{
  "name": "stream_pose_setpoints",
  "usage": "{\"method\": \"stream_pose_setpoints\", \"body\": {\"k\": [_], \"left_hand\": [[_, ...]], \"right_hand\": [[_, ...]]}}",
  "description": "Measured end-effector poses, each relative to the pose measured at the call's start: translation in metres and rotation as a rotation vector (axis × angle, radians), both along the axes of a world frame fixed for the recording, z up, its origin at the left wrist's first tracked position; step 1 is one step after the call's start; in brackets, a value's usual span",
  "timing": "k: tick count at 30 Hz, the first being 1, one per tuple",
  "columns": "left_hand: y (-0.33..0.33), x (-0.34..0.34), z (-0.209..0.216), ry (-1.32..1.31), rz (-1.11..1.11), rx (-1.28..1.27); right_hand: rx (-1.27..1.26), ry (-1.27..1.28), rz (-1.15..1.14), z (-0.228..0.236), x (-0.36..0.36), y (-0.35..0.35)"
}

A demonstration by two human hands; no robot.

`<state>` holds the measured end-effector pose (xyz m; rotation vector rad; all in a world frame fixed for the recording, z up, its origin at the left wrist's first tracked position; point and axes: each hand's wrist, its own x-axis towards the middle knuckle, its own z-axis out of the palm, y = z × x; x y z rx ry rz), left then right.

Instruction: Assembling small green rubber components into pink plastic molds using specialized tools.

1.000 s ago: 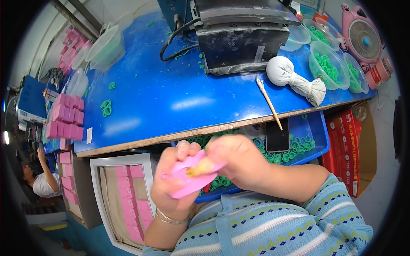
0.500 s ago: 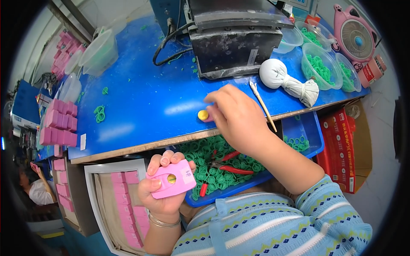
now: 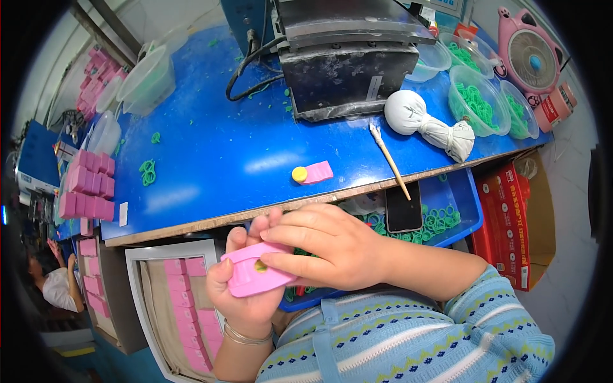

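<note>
My left hand (image 3: 242, 306) holds a pink rubber mold block (image 3: 250, 276) with a round hole in its face, something yellow showing inside. Laid over the block's right side is my right hand (image 3: 345, 246), its fingers closed onto the top and face. Some of the left fingers are hidden behind the block. On the blue table in front lies a small pink piece (image 3: 319, 172) with a yellow round knob (image 3: 299, 174) at its left end. A pale pointed stick (image 3: 389, 159) rests farther right, its lower end past the table's edge.
A blue tray (image 3: 474, 210) of green rings, with a phone (image 3: 403, 214), sits under the edge. A black machine (image 3: 354, 73) and white cloth pouch (image 3: 431, 122) stand behind. Bowls (image 3: 479, 102) hold green pieces. More pink blocks (image 3: 89, 185) are left; another person (image 3: 60, 281) sits beyond.
My right hand has left the small pink piece on the table and come down to the mold block. The block has tilted in my left hand.
</note>
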<state>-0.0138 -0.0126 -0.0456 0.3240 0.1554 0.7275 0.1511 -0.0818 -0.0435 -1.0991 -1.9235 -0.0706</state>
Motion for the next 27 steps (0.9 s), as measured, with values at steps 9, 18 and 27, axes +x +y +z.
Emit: {"method": "stream_pose_setpoints", "body": {"k": [9, 18, 27], "left_hand": [[-0.009, 0.001, 0.018, 0.614, 0.077, 0.931], [-0.014, 0.022, 0.035, 1.152, 0.298, 1.824], [-0.032, 0.024, 0.034, 0.84, -0.042, 1.231]], "right_hand": [[-0.944, 1.484, 0.643, -0.006, -0.008, -0.017], [-0.835, 1.459, 0.327, -0.002, -0.011, -0.019], [-0.753, 1.339, 0.115, -0.001, -0.015, -0.023]]}}
